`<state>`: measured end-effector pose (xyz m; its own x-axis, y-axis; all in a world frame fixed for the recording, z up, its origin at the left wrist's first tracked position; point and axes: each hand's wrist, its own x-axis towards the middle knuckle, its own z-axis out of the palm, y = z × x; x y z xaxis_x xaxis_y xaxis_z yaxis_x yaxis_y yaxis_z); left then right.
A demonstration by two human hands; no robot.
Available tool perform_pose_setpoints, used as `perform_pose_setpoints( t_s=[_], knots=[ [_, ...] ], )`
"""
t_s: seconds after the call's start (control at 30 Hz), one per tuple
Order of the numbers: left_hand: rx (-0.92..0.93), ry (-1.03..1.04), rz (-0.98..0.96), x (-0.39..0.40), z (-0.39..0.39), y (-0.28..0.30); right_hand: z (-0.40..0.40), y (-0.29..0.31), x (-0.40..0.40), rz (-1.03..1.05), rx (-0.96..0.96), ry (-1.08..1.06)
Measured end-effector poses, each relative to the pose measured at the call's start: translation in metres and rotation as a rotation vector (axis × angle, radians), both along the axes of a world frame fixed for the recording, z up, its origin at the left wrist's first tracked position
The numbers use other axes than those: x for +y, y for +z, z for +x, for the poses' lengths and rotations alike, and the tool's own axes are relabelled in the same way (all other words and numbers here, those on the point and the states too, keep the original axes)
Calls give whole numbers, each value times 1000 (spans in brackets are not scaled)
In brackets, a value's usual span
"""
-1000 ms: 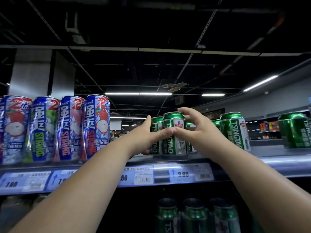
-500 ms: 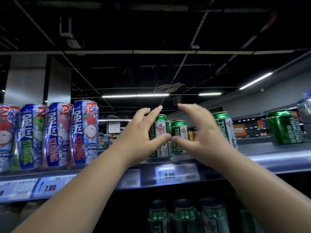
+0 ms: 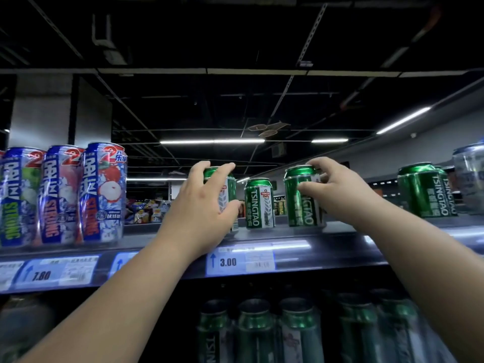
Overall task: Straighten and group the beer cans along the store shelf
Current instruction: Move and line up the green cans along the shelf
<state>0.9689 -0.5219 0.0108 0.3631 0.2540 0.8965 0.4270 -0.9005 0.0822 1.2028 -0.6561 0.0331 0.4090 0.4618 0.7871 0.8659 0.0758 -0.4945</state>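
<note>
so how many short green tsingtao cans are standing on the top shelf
4 visible: one under the left hand, one free in the middle, one gripped by the right hand, one far right. Another may hide behind that last one.

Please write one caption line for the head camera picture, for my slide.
Left hand and right hand each grip a green Tsingtao can on the shelf, a third can standing untouched between.

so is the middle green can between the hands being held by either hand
No. The middle green can stands free on the shelf, while the left hand and right hand each grip a neighbouring can.
</note>
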Motion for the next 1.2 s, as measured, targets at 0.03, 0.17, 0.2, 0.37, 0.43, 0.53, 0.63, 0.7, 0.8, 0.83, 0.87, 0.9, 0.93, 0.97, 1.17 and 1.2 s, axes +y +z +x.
perform_pose_setpoints(
  t_s=[0.03, 0.17, 0.2, 0.37, 0.43, 0.53, 0.63, 0.7, 0.8, 0.83, 0.87, 0.9, 0.93, 0.97, 1.17, 1.2],
  knots=[
    [-6, 7, -2, 0, -1, -1, 0, 1, 2, 8, 0, 33],
    [-24, 61, -4, 0, -3, -1, 13, 3, -1, -16, -3, -57],
    [-24, 71, -5, 0, -3, -1, 17, 3, -3, -32, -5, -108],
    [-16, 73, -11, 0, -2, -3, 11, 7, -7, -137, -37, -296],
    [-20, 49, -17, -1, -3, -2, -5, 12, 3, -93, -237, -407],
    [-50, 14, -30, -2, -4, -2, -36, 24, 29, -81, -399, -187],
    [-97, -8, -79, -1, -5, -1, -47, 47, 57, -231, -270, 56],
    [-120, -30, -163, 2, -7, 2, -46, 57, 69, -293, -136, 123],
    [-111, -90, -308, 6, -11, 5, -36, 52, 86, -376, -9, 166],
    [-103, -115, -342, 6, -12, 6, -32, 47, 92, -398, 18, 172],
    [-94, -134, -367, 6, -13, 6, -29, 42, 95, -400, 49, 190],
    [-88, -147, -385, 5, -13, 6, -26, 38, 98, -391, 77, 213],
    [-88, -158, -399, 4, -14, 7, -24, 37, 98, -381, 95, 239],
    [-91, -167, -409, 4, -14, 7, -23, 37, 98, -371, 107, 273],
    [-100, -167, -412, 6, -14, 5, -32, 33, 87, -338, 111, 473],
    [-101, -168, -409, 6, -14, 6, -34, 32, 86, -333, 105, 490]
  ],
)
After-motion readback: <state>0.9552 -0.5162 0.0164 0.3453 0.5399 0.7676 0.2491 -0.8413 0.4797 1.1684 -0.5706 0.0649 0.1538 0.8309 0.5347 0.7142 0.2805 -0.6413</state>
